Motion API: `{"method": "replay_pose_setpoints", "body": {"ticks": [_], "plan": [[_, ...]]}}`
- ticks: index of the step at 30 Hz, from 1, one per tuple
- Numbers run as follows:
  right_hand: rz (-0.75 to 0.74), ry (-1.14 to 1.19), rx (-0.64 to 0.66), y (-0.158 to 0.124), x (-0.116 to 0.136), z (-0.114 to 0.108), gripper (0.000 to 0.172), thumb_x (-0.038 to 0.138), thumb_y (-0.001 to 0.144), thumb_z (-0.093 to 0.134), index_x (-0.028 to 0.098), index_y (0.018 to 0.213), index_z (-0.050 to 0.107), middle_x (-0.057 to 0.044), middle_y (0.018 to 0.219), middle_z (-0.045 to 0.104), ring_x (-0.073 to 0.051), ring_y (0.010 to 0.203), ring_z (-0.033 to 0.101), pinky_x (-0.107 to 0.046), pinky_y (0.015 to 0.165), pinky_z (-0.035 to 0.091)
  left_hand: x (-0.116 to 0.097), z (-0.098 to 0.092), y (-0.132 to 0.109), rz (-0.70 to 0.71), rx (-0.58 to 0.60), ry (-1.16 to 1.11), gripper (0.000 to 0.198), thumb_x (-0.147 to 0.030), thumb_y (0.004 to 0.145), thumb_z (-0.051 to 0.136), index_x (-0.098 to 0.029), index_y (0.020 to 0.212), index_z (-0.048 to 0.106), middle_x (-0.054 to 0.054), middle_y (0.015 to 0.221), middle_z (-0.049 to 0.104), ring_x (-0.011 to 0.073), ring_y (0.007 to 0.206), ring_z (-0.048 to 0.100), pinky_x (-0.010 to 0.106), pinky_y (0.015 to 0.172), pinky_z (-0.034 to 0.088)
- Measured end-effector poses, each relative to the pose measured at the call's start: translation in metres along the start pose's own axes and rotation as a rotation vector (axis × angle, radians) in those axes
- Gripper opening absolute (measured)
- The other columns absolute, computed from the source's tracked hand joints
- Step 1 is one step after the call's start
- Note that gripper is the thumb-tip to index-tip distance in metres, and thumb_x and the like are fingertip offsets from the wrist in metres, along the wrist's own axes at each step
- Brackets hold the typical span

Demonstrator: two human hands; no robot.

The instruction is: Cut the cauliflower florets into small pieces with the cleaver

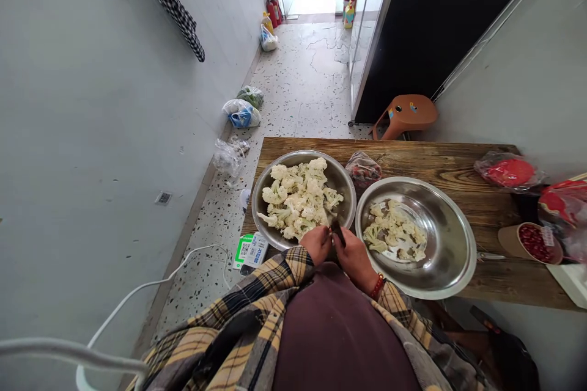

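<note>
Over the near rim of the left steel bowl, my two hands are close together. My right hand is closed round the dark handle of a knife, whose blade points into the bowl. My left hand is closed beside the knife, and what its fingers grip is hidden. Large cauliflower florets are heaped in this bowl. To the right, a wider steel basin holds smaller cauliflower pieces on the left part of its bottom.
Both vessels stand on a wooden table. Behind them lies a plastic-wrapped bundle. At the right are a tub of red seeds and a red packet. An orange stool and bags stand on the floor beyond.
</note>
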State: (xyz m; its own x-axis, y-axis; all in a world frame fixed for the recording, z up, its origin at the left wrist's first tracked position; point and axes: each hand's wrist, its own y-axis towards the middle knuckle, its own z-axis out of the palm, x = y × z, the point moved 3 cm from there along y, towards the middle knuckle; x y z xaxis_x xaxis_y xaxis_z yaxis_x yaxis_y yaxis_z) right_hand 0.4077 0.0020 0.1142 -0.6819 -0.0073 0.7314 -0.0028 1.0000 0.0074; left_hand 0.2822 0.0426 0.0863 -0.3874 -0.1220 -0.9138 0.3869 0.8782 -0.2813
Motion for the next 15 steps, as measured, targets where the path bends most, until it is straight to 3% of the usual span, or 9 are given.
{"method": "replay_pose_setpoints", "body": {"ticks": [4, 7, 11, 13, 15], "plan": [[0.243, 0.096, -0.057, 0.005, -0.019, -0.005, 0.050, 0.053, 0.091, 0.042, 0.015, 0.067, 0.062, -0.004, 0.059, 0.063, -0.015, 0.053, 0.055, -0.026, 0.052, 0.044, -0.009, 0.011, 0.001, 0.190, 0.149, 0.141, 0.007, -0.022, 0.079, 0.053, -0.021, 0.074, 0.058, 0.005, 0.077, 0.060, 0.0190, 0.076, 0.055, 0.031, 0.074, 0.044], [0.303, 0.126, -0.129, 0.009, -0.032, -0.012, 0.053, 0.060, 0.086, 0.045, 0.017, 0.056, 0.056, -0.001, 0.050, 0.056, -0.013, 0.048, 0.048, -0.025, 0.048, 0.039, 0.003, 0.000, 0.013, 0.078, 0.083, 0.032, 0.013, -0.030, 0.081, 0.052, -0.019, 0.079, 0.059, 0.004, 0.072, 0.059, 0.0168, 0.067, 0.056, 0.030, 0.065, 0.045], [0.352, 0.202, -0.141, 0.015, -0.048, -0.022, 0.051, 0.062, 0.084, 0.047, 0.017, 0.060, 0.056, -0.002, 0.055, 0.060, -0.015, 0.053, 0.053, -0.026, 0.051, 0.041, 0.044, -0.048, 0.034, -0.261, -0.087, -0.259, 0.030, -0.037, 0.075, 0.055, -0.017, 0.096, 0.059, 0.001, 0.067, 0.060, 0.0146, 0.054, 0.056, 0.026, 0.050, 0.043], [0.360, 0.261, -0.114, 0.017, -0.052, -0.024, 0.049, 0.063, 0.083, 0.048, 0.017, 0.067, 0.058, -0.003, 0.062, 0.063, -0.017, 0.058, 0.058, -0.026, 0.054, 0.045, 0.064, -0.079, 0.042, -0.305, -0.252, -0.208, 0.027, -0.034, 0.070, 0.057, -0.016, 0.089, 0.060, 0.000, 0.066, 0.059, 0.0137, 0.055, 0.056, 0.026, 0.052, 0.045], [0.381, 0.319, -0.090, 0.019, -0.053, -0.023, 0.048, 0.063, 0.083, 0.049, 0.018, 0.071, 0.057, -0.003, 0.064, 0.063, -0.019, 0.060, 0.062, -0.027, 0.055, 0.047, 0.078, -0.103, 0.048, -0.300, -0.342, -0.122, 0.021, -0.028, 0.064, 0.060, -0.016, 0.082, 0.061, -0.001, 0.068, 0.058, 0.0135, 0.058, 0.056, 0.027, 0.058, 0.047]]}}
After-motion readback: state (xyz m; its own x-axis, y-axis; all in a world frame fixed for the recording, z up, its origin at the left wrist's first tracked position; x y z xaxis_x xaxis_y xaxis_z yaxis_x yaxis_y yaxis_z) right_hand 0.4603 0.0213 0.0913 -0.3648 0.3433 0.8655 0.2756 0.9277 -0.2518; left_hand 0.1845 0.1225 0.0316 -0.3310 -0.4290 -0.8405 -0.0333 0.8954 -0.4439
